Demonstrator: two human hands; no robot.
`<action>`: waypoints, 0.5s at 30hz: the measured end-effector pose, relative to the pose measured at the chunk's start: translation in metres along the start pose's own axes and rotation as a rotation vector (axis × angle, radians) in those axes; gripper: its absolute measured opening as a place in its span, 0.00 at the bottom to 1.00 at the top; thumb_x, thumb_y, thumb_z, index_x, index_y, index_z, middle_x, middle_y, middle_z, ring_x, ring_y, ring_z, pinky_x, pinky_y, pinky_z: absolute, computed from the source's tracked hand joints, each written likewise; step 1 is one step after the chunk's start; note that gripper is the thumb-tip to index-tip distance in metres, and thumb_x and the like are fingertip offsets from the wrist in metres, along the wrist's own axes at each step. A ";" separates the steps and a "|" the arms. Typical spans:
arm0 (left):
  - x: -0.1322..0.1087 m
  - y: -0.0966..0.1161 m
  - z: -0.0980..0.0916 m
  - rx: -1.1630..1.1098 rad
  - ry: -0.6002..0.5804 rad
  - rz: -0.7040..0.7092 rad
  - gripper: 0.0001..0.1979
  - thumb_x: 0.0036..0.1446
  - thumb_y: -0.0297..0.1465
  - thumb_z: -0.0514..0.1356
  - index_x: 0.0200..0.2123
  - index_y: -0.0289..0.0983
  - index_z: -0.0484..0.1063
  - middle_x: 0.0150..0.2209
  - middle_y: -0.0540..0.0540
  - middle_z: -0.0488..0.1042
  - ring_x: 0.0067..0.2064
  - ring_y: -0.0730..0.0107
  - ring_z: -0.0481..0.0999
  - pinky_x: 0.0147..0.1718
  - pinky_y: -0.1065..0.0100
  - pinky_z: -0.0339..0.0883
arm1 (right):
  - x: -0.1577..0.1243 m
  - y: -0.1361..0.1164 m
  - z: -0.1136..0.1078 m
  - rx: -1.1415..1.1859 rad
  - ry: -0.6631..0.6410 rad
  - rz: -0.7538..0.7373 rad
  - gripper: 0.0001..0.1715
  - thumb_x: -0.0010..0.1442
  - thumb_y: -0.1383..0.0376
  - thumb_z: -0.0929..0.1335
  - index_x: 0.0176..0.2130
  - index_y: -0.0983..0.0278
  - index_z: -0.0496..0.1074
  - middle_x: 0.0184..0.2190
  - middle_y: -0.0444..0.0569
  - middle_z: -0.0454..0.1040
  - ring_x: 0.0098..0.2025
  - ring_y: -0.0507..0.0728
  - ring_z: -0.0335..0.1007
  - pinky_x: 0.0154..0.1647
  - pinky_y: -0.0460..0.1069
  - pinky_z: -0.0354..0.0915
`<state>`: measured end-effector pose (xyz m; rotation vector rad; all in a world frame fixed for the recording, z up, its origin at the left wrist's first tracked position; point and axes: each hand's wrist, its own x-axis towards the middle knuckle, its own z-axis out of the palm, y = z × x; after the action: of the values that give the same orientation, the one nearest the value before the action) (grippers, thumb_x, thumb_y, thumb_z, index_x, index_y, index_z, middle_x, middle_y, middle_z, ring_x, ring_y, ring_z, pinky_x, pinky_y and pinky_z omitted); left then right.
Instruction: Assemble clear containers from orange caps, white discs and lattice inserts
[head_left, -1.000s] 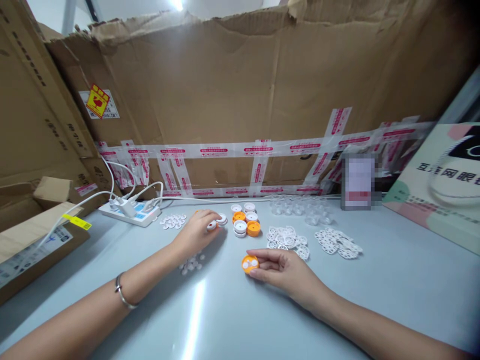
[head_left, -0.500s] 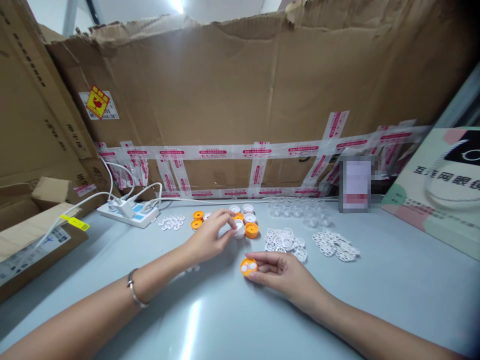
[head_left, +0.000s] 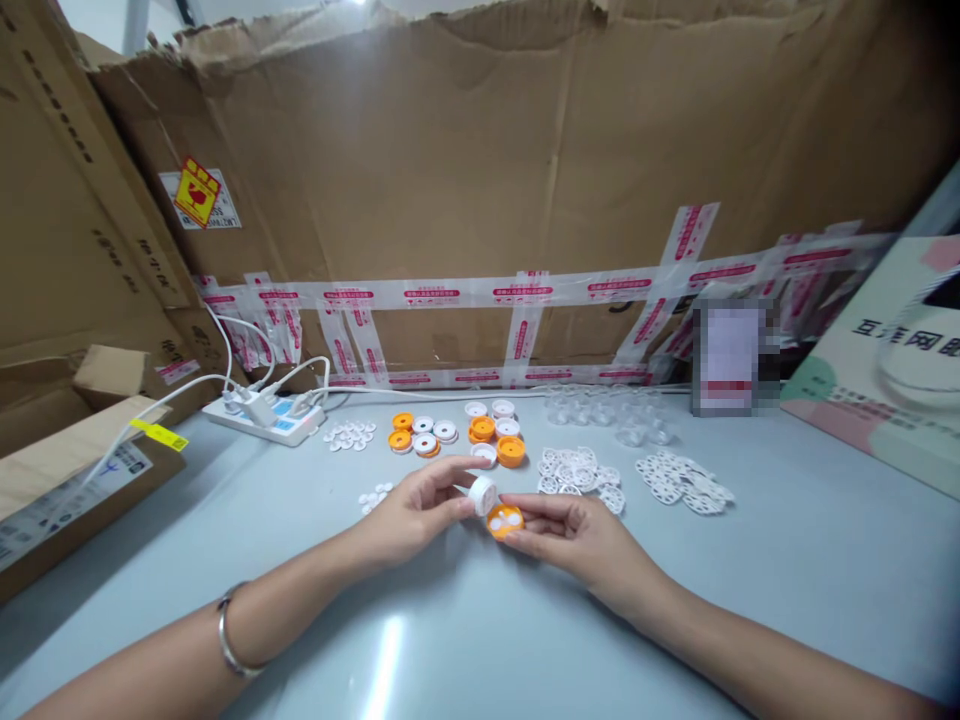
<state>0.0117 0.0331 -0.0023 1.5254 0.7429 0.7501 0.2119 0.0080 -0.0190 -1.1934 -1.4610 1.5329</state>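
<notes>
Orange plastic sits low in the right hand [head_left: 577, 530]: a round orange cup [head_left: 505, 522], its hollow turned upward with pale round pieces inside, pinched at its right edge between thumb and fingers. The left hand [head_left: 427, 505] has its grip clamped on a white cap [head_left: 483, 495], thumb below and fingers behind and above. Both grips are thus together on something.

The relation that matters is between these two parts. The white cap lies just up and to the left of the orange cup, very near its rim; whether they touch cannot be told. Both are round, with no long axis in plan; the cap is tilted, one circular face leaning towards the right hand, while the cup seems tipped slightly towards the wearer. Each part is nearest the hand that holds it, over the middle of the worktop [head_left: 450, 640].

Just beyond stand an orange lid [head_left: 511, 452] and other white and orange rounds [head_left: 481, 429]. A heap of white perforated discs [head_left: 576, 472] lies to the right, near the right hand; small white discs [head_left: 373, 497] lie beside the left.
</notes>
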 end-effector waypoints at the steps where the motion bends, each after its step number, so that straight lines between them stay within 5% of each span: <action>1: 0.000 0.001 0.001 0.028 -0.004 0.003 0.19 0.54 0.35 0.59 0.49 0.37 0.65 0.43 0.43 0.70 0.44 0.66 0.70 0.45 0.63 0.60 | 0.000 0.000 0.000 0.000 -0.005 -0.010 0.26 0.44 0.56 0.72 0.44 0.60 0.74 0.36 0.48 0.79 0.39 0.58 0.74 0.43 0.52 0.66; 15: -0.006 0.009 0.005 0.482 -0.005 0.097 0.15 0.55 0.27 0.56 0.47 0.35 0.67 0.44 0.43 0.73 0.38 0.70 0.73 0.41 0.66 0.66 | -0.003 -0.003 0.004 0.069 0.003 -0.050 0.23 0.45 0.60 0.73 0.43 0.61 0.75 0.37 0.47 0.79 0.41 0.58 0.74 0.45 0.50 0.67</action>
<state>0.0124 0.0251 0.0065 2.0079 0.8938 0.6660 0.2088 0.0039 -0.0160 -1.1109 -1.4144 1.5347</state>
